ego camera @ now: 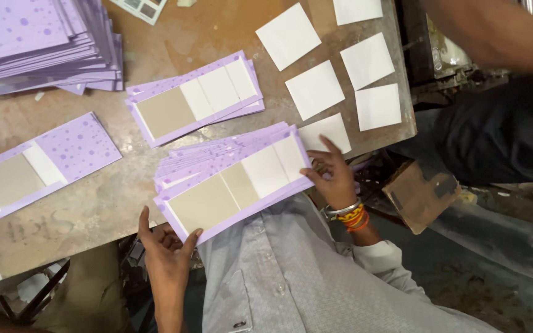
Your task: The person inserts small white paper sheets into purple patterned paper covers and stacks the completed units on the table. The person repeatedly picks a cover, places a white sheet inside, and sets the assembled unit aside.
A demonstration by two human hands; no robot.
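Observation:
I hold a fanned stack of purple dotted cards [235, 179] at the near edge of the worn table [94, 203]. The top card shows beige and white panels. My left hand [166, 246] grips the stack's lower left corner between thumb and fingers. At the stack's right end, my right hand [331, 176], with bangles at the wrist, has its fingers spread on the edge. Several white paper squares [314, 89] lie just beyond my right hand.
A second small stack of purple cards [195, 98] lies mid-table, a single folded card [41, 163] at left, and a tall pile of purple sheets [38, 43] at the far left. Another person's arm [501, 34] and dark-clad legs are at the right.

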